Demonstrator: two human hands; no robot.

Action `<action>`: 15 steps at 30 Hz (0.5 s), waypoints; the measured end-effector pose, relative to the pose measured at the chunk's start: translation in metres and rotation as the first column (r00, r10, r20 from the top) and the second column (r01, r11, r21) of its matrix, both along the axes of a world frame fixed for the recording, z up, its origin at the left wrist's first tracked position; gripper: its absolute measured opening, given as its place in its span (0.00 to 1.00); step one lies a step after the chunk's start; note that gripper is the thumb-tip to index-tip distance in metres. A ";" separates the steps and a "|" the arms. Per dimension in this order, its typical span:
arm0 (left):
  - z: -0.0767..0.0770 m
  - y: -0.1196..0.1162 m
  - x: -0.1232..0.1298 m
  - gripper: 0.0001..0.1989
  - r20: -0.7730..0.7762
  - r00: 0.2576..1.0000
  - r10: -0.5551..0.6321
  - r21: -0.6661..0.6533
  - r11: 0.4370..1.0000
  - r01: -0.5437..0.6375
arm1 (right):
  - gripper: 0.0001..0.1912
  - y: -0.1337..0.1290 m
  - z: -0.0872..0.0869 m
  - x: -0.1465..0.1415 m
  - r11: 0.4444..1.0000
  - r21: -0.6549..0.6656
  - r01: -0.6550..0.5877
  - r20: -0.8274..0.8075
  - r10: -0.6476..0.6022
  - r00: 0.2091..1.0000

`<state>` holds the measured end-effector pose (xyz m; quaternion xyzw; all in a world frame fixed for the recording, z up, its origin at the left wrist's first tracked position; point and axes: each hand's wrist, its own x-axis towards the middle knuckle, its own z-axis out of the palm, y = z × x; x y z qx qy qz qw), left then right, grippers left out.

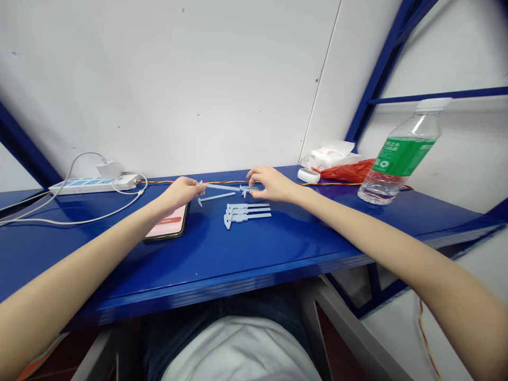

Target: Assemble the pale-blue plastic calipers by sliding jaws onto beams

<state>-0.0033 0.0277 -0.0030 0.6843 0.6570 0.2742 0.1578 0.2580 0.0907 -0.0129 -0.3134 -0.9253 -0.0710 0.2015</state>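
Observation:
My left hand (186, 189) pinches the jaw end of a pale blue plastic caliper beam (223, 187), which points right toward my other hand. My right hand (272, 183) curls its thumb and fingers around a small pale blue caliper slider (245, 189); the beam's tip meets or nearly touches it, and I cannot tell if they are joined. Just below the held beam, another caliper beam (217, 197) with a fixed jaw lies on the blue table. Closer to me, three calipers (249, 212) with sliders lie side by side, jaws to the left.
A phone (169, 225) lies partly under my left forearm. At the left are a power strip (95, 184) and a white cable (83, 221). A water bottle (400, 153), red plastic bag (347, 171), tissue pack (331, 156) and white oval device (308, 175) stand at the right.

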 end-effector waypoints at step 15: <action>-0.006 -0.010 0.014 0.16 -0.541 0.841 -0.002 0.185 0.975 0.121 | 0.11 -0.012 -0.012 -0.017 0.967 -0.224 -0.119 -0.032 0.115 0.993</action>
